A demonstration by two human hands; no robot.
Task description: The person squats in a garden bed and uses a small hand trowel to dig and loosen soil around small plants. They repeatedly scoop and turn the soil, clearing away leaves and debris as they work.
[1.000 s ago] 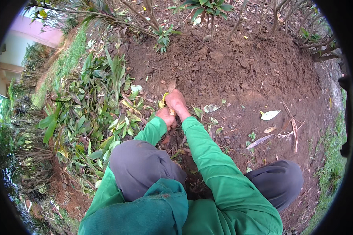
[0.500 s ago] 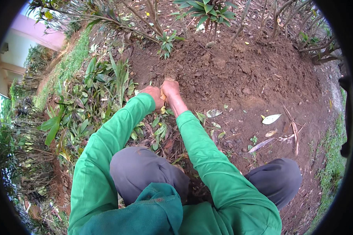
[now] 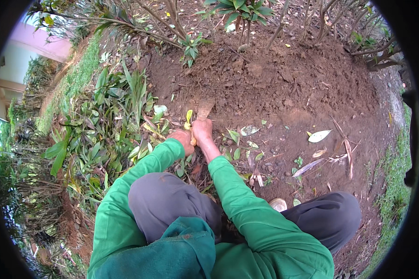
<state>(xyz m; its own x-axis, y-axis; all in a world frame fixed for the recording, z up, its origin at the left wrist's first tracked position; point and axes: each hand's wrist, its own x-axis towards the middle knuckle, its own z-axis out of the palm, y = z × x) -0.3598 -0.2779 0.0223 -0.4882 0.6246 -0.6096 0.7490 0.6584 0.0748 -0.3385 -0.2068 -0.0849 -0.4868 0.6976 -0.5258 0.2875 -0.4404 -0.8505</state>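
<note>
My right hand [image 3: 202, 132] is closed round a hand trowel whose flat, soil-caked blade [image 3: 205, 109] points away from me over the dirt. My left hand [image 3: 183, 140] is closed too, pressed beside the right at the yellowish handle; its fingertips are partly hidden. A yellow leaf [image 3: 188, 118] stands up just beyond the left hand. Below and left of both hands lies a heap of cut green and brown leaves [image 3: 121, 116]. Dark, loosened soil [image 3: 265, 79] spreads ahead of the blade.
Thin-stemmed shrubs [image 3: 177, 21] and a leafy plant [image 3: 246, 9] border the far side. Pale fallen leaves [image 3: 319, 136] and dry strips [image 3: 348, 158] lie at right. My bent knees [image 3: 172, 197] flank my arms, with a shoe [image 3: 278, 204] between. Grass [image 3: 393, 181] edges the right.
Both hands have drawn back toward me, bringing the trowel along. Its blade and the yellow leaf now show plainly, and a shoe has come into view by the right knee.
</note>
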